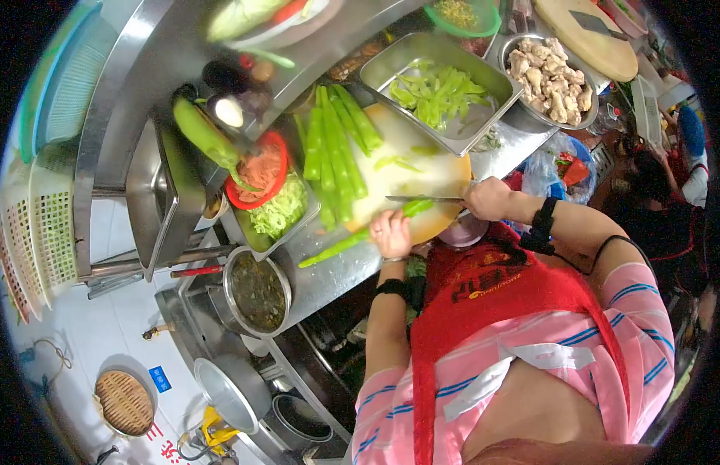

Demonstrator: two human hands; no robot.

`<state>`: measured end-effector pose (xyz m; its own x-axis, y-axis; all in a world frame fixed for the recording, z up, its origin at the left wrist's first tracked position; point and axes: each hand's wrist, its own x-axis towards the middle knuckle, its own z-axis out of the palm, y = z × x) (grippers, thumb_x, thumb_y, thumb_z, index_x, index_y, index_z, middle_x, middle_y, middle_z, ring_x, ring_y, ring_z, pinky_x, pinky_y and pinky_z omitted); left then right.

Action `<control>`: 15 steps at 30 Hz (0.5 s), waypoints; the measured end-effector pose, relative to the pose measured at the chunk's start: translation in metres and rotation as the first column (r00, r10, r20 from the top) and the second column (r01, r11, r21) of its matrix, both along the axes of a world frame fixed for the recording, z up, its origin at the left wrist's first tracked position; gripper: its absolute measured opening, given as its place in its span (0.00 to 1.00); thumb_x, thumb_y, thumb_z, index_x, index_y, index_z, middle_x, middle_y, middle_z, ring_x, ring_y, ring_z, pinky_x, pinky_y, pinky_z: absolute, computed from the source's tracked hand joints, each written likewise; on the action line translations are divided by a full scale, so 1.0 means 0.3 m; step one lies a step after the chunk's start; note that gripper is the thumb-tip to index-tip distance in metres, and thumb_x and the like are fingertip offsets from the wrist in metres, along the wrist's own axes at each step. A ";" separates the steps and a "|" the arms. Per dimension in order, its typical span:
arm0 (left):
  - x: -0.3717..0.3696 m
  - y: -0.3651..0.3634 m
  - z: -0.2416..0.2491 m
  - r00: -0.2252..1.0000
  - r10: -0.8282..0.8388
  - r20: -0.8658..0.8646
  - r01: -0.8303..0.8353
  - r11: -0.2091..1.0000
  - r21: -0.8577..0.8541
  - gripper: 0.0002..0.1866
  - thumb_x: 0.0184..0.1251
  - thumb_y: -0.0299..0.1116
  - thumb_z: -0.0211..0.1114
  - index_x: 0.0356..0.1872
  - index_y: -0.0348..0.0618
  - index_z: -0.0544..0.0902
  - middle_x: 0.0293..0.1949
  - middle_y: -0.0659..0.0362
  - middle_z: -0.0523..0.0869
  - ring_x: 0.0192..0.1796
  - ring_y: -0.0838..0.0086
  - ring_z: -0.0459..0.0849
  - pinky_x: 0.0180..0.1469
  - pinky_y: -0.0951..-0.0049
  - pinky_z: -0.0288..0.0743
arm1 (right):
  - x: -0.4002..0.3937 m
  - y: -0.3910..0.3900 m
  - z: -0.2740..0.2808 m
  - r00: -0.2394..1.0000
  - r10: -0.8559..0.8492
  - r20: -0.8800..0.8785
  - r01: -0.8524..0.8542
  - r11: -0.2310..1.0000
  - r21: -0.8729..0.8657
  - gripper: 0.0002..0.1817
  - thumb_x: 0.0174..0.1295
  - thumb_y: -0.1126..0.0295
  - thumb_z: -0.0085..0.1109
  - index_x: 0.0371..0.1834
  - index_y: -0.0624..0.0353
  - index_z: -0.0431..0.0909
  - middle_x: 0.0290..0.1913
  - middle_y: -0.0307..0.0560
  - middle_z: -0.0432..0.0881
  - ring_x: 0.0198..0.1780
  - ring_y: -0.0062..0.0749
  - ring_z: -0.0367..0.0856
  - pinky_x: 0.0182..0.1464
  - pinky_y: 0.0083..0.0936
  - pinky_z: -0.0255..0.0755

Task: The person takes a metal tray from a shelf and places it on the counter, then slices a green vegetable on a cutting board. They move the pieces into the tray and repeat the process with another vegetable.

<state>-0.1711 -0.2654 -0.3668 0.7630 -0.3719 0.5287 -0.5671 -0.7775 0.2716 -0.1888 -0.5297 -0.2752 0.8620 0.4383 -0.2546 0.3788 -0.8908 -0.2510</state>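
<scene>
On the round cutting board, my left hand presses down a long green pepper, whose one end sticks out past the board's edge. My right hand grips a knife by its handle, with the blade lying level just above the pepper's other end. A few cut green pieces are on the board. Several long green peppers lie side by side at the board's left. Beyond the board, a steel tray holds sliced green pepper.
A steel bowl of meat pieces stands at the back right. Left of the peppers are a red bowl of sliced meat, shredded greens and a pot of dark liquid. Another person is at the far right.
</scene>
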 end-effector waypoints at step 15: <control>0.006 0.008 -0.016 1.000 0.004 0.006 -0.004 1.000 -0.011 0.12 0.53 0.34 0.64 0.38 0.45 0.76 0.43 0.56 0.73 0.47 0.59 0.70 0.52 0.58 0.58 | -0.023 -0.013 0.032 0.998 -0.032 -0.061 0.038 0.996 0.087 0.14 0.54 0.62 0.49 0.35 0.63 0.72 0.24 0.55 0.79 0.28 0.51 0.80 0.31 0.43 0.73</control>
